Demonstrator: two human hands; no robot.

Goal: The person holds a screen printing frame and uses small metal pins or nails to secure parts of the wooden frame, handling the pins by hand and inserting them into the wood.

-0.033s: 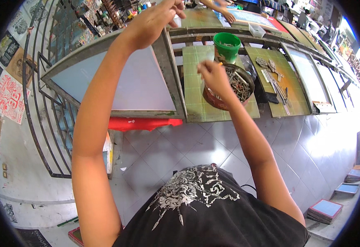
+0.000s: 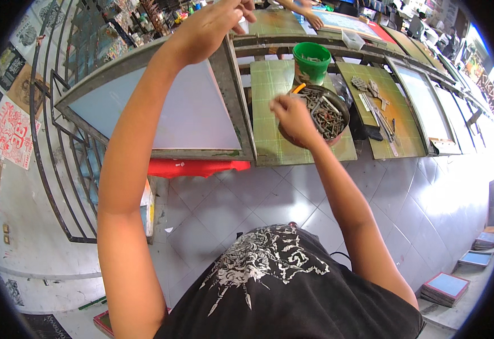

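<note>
My left hand (image 2: 210, 33) is raised above the upper right corner of a large screen-printing frame (image 2: 240, 107) with pale mesh. Its fingers are loosely bent and apart, partly cut off by the top edge, and I make out nothing held. A small white cup (image 2: 243, 25) shows just past the fingers. My right hand (image 2: 293, 117) is closed at the left rim of a round tin (image 2: 337, 137) full of bolts and other metal bits (image 2: 329, 118). Whatever its curled fingers grip is hidden. An orange handle-like piece (image 2: 299, 88) sticks up behind that hand.
Behind the tin stands a green bucket (image 2: 312, 66) with metal pieces inside. Clamps (image 2: 373, 90) and long metal tools (image 2: 383, 121) lie on a board to the right. Another person's hand (image 2: 313, 20) is at the far table. Black metal rails (image 2: 55, 152) run along the left.
My right hand has shifted slightly, and more of the orange piece and the tin's contents show. My left hand stays nearly in place.
</note>
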